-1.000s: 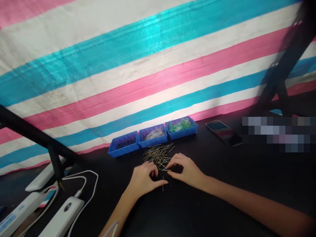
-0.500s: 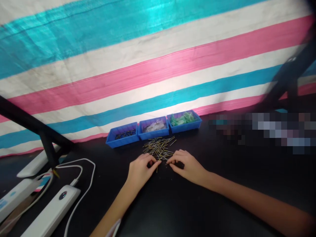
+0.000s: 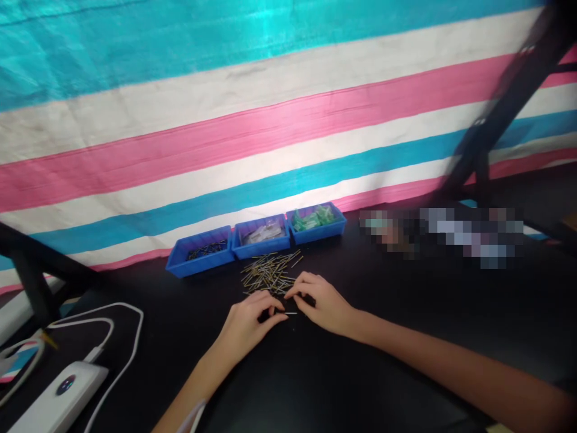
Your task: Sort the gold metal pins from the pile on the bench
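Observation:
Several thin rods, part silver and part yellow, lie in a loose pile (image 3: pixel 269 272) on the black table. Just in front of the pile, my left hand (image 3: pixel 247 322) pinches one thin metal rod (image 3: pixel 291 313) between thumb and fingertips; its silver end points right. My right hand (image 3: pixel 322 305) is at the near right edge of the pile, thumb and index tips close together. Whether a rod is between those tips is too small to tell. The two hands are near each other but apart.
Behind the pile stand three blue bins: one with dark rods (image 3: pixel 198 264), one with clear plastic bags (image 3: pixel 261 248), one with green bags (image 3: pixel 318 230). At left lie a white power bank (image 3: pixel 58 397) and a white cable (image 3: pixel 135 349). A striped sheet (image 3: pixel 270 138) hangs behind.
The view has swung right, so the bins and pile appear further left. My hands have come a little nearer to me relative to the pile, and a rod now shows at my left fingertips.

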A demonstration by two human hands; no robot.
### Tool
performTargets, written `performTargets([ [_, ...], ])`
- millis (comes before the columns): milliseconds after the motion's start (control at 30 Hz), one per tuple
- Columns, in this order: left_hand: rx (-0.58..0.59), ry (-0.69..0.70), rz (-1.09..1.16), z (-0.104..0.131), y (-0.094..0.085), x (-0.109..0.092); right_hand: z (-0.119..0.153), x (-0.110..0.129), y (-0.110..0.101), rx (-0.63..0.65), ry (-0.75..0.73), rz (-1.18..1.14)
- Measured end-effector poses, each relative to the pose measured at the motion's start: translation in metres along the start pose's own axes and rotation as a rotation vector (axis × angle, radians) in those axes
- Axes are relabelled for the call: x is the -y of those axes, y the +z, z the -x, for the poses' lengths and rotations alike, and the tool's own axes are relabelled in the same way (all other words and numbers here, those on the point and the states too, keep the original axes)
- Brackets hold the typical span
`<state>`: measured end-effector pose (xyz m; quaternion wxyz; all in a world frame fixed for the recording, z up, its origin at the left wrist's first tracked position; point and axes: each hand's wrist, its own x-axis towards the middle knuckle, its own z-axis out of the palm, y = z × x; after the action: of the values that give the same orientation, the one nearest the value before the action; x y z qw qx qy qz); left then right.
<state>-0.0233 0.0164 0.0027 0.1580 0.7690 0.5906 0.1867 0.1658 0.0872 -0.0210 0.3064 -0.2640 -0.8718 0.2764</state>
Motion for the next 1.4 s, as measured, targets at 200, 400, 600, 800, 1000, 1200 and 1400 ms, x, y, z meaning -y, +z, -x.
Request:
performTargets([
  [200,-0.124,-0.022,-0.004,0.000,0.011,0.001,0.000,0.004,-0.004,-0.024,-0.027,-0.050],
  [400,-0.192,-0.082,0.031,-0.001,0.017,-0.001,0.001,0.003,-0.003,-0.034,-0.028,-0.090],
  [600,-0.260,-0.112,0.136,-0.002,0.016,-0.003,0.000,0.002,-0.004,-0.049,0.014,-0.100],
  [800,-0.292,-0.111,0.218,-0.002,0.016,-0.007,0.000,0.002,-0.003,-0.009,-0.017,-0.124],
  [1000,-0.232,-0.079,0.274,-0.001,0.019,-0.010,0.002,0.003,-0.002,0.058,-0.070,-0.166],
  [1200,-0.259,-0.101,0.325,-0.002,0.015,-0.010,-0.001,0.004,-0.004,-0.020,0.052,-0.310],
  [1400,-0.162,-0.067,0.284,-0.002,0.014,-0.012,-0.004,0.005,-0.006,-0.116,0.126,-0.355],
])
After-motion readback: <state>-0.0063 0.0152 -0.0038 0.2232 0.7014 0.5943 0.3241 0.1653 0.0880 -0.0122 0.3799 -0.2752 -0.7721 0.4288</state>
